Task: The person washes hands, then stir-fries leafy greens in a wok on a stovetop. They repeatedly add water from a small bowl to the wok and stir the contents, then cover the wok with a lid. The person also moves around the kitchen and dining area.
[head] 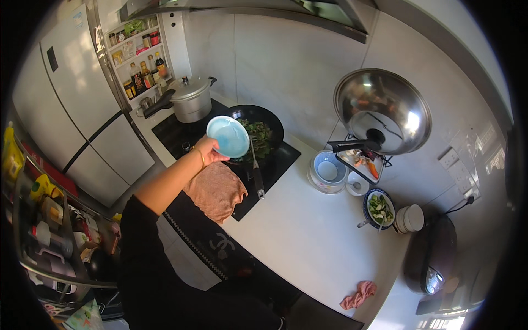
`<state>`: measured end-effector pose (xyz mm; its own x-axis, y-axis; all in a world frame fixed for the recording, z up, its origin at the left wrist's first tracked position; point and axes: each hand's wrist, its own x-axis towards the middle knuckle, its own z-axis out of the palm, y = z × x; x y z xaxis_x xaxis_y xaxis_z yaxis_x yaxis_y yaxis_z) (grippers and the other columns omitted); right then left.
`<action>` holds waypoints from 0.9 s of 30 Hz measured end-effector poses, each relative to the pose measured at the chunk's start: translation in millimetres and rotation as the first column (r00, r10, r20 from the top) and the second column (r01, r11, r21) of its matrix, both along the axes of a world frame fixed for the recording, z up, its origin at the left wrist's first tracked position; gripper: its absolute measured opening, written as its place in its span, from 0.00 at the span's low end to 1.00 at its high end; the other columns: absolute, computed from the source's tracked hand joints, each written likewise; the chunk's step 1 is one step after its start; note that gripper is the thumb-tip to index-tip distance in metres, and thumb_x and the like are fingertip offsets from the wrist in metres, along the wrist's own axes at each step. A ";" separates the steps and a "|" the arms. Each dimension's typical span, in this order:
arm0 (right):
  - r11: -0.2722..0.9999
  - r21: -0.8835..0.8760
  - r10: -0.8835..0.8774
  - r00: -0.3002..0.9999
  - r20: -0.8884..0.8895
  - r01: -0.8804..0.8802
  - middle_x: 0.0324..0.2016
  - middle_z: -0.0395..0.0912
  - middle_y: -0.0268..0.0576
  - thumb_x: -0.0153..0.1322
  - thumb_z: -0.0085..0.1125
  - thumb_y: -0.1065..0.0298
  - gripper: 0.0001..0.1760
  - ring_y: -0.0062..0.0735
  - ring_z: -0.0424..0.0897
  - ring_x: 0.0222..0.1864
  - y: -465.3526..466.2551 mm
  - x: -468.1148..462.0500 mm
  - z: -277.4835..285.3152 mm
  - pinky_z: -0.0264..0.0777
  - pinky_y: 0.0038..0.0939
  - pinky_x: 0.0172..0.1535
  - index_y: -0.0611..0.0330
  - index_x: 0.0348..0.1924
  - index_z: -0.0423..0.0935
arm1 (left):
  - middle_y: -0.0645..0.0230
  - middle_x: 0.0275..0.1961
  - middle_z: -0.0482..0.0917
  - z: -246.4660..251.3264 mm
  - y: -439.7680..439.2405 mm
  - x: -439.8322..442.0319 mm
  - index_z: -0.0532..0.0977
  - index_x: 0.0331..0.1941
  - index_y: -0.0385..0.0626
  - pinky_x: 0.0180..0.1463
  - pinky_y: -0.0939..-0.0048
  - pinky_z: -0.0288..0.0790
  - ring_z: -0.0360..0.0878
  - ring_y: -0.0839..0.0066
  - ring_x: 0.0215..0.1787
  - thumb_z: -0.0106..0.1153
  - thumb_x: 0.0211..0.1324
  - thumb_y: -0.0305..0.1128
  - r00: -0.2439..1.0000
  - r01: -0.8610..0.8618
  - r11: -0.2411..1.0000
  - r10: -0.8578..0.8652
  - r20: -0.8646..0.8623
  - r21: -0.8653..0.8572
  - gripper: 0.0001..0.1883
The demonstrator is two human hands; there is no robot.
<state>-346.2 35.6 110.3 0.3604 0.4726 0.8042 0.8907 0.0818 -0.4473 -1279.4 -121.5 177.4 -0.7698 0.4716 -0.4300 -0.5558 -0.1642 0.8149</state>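
My left hand [206, 149] grips the rim of a small light-blue bowl [229, 137]. The bowl is held tilted beside and partly over a black wok [275, 126], its inside showing; whether liquid is in it I cannot tell. Chopped leafy greens [260, 134] lie in the wok. A metal spatula with a black handle [258, 181] leans out of the wok toward the counter. Below my wrist a brownish-pink cloth [216, 192] is spread over the front of the black cooktop [284, 159]. My right hand is out of view.
A pressure cooker [192, 101] stands on the rear left cooktop. A large metal lid [381, 111] leans at the wall above a tray of cut ingredients [363, 165]. Stacked bowls [328, 169], a dish of sliced green vegetables [380, 209], a pink rag [359, 295] and a dark appliance [431, 251] occupy the counter.
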 end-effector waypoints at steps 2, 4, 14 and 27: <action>0.999 -0.022 0.032 0.997 0.075 -0.031 0.21 0.80 0.43 0.65 0.66 0.66 0.12 0.32 0.77 0.23 1.3 -25.2 10.3 0.74 0.30 0.29 0.64 0.21 0.78 | 0.44 0.60 0.66 -14.1 12.5 -38.7 0.59 0.61 0.42 0.47 0.32 0.76 0.73 0.34 0.54 0.40 0.47 0.14 0.994 -0.095 0.992 0.090 -0.061 -0.088 0.32; 0.997 -0.047 0.064 0.987 0.150 -0.058 0.21 0.80 0.42 0.65 0.67 0.67 0.12 0.31 0.77 0.23 4.5 -44.6 21.6 0.74 0.29 0.29 0.63 0.20 0.78 | 0.46 0.61 0.66 -22.4 24.9 -65.9 0.59 0.62 0.45 0.42 0.28 0.76 0.72 0.35 0.57 0.40 0.51 0.14 0.979 -0.202 0.964 0.194 -0.062 -0.175 0.31; 0.950 -0.064 0.304 0.952 -0.038 -0.306 0.20 0.80 0.37 0.62 0.71 0.67 0.13 0.24 0.77 0.21 14.1 -84.6 27.8 0.75 0.26 0.26 0.61 0.20 0.77 | 0.46 0.60 0.69 -36.2 87.8 -120.8 0.59 0.66 0.58 0.50 0.51 0.75 0.75 0.44 0.54 0.46 0.63 0.27 0.727 -0.576 0.532 -0.014 -0.687 -0.620 0.27; 0.913 -0.384 0.353 0.736 0.578 -0.136 0.25 0.80 0.37 0.69 0.62 0.58 0.11 0.34 0.79 0.31 31.2 -98.4 -9.2 0.74 0.34 0.35 0.54 0.27 0.81 | 0.49 0.62 0.64 -10.2 71.7 -115.5 0.61 0.64 0.55 0.41 0.58 0.79 0.79 0.48 0.48 0.42 0.55 0.16 0.423 -0.614 0.645 -0.218 -0.880 -0.455 0.31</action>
